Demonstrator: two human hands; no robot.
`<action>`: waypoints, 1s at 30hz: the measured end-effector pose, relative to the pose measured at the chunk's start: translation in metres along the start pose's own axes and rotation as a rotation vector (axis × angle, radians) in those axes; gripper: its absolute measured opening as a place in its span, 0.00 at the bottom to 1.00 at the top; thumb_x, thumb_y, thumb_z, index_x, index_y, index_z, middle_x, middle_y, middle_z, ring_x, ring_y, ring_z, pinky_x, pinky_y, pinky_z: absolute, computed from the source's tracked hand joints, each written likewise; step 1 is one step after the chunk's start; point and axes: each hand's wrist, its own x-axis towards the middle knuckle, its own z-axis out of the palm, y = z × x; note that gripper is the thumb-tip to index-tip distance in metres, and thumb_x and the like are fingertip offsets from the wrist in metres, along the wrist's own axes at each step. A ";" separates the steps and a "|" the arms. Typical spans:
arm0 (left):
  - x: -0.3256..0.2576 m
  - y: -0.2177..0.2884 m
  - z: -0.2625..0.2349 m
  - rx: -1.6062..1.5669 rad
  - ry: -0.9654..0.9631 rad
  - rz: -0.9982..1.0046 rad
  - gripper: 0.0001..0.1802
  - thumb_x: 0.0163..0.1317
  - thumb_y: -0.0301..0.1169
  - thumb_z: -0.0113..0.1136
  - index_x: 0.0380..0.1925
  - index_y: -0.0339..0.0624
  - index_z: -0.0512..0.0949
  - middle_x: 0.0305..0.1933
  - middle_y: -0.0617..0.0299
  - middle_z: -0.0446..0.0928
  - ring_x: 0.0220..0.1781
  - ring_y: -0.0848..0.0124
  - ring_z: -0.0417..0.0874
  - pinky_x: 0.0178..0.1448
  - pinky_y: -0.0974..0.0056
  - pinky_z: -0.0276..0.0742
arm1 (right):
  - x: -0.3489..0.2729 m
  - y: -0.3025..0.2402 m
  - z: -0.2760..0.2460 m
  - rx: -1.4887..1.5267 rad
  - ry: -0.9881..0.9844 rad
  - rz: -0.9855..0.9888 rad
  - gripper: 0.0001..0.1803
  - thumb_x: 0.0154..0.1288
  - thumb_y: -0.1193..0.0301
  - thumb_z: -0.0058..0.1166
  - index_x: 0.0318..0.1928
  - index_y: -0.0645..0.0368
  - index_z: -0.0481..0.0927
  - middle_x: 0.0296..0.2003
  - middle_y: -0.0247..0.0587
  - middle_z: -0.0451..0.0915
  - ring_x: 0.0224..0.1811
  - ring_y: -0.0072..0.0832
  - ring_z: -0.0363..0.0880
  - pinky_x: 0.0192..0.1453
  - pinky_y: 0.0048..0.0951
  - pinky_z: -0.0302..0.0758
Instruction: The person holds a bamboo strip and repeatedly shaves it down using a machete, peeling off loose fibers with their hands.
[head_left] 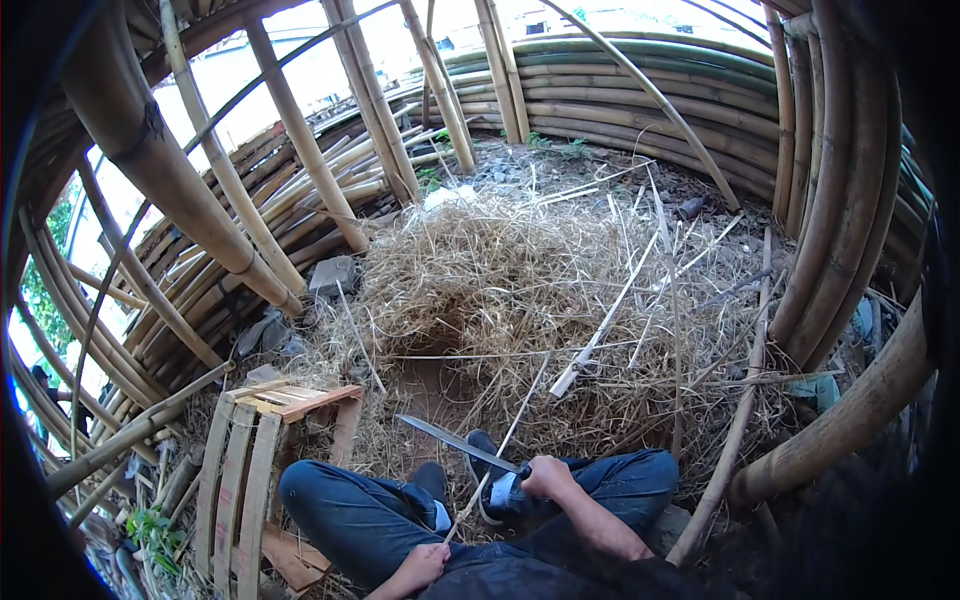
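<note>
1. Holds a slender, pale strip (470,510), probably split bamboo, near its lower end in the left hand (425,565), with fingers curled closed around it, low in front of the lap
2. Probably weighs very little; likely stiff lengthwise, springy sideways, and liable to split along the grain or snap under a sharp bend
3. Probably feels dry and fairly smooth, with some risk of splinters along the edges; best taken near one end, between thumb and fingers, well clear of the blade
4. Runs from the left fingers up and to the right, past the dark shoes (430,480), toward the heap of shavings (500,260); reaches well beyond the grip, with only the lower end in a hand
5. Grips a long knife (455,441) by its black handle (524,471) in the right hand (548,478), with fingers wrapped around it; points the tip to the left and away from the body
6. Crosses the strip close to the handle end of the blade, just beside the right fingers; cannot tell from this view whether touching or apart
7. Judging by the long metal blade, likely heavier and more rigid than the strip; safest held by the handle alone, with the edge kept off the blue trousers (335,510)
8. Near the left knee, shows a slatted wooden crate (260,480); on the shavings, well apart from both hands, a wider split piece (570,377)
</note>
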 end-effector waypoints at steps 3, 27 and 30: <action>-0.001 -0.007 -0.004 -0.006 -0.011 -0.004 0.18 0.73 0.38 0.42 0.24 0.44 0.70 0.15 0.72 0.63 0.16 0.81 0.63 0.22 0.72 0.59 | 0.006 0.002 -0.015 0.011 -0.033 0.072 0.18 0.42 0.61 0.58 0.35 0.57 0.85 0.35 0.53 0.83 0.43 0.46 0.82 0.50 0.40 0.78; -0.041 -0.013 -0.007 0.453 0.273 0.314 0.17 0.68 0.36 0.42 0.25 0.38 0.73 0.25 0.46 0.75 0.31 0.45 0.77 0.39 0.50 0.71 | -0.055 -0.044 -0.020 0.148 -0.081 -0.088 0.21 0.49 0.57 0.55 0.38 0.59 0.84 0.37 0.55 0.83 0.43 0.50 0.82 0.51 0.45 0.78; -0.042 -0.008 -0.002 0.509 0.342 0.387 0.16 0.68 0.36 0.43 0.26 0.38 0.74 0.26 0.44 0.75 0.33 0.43 0.77 0.38 0.48 0.71 | -0.042 -0.039 0.029 0.095 -0.126 -0.125 0.21 0.49 0.57 0.56 0.39 0.59 0.83 0.37 0.56 0.83 0.43 0.49 0.82 0.51 0.45 0.78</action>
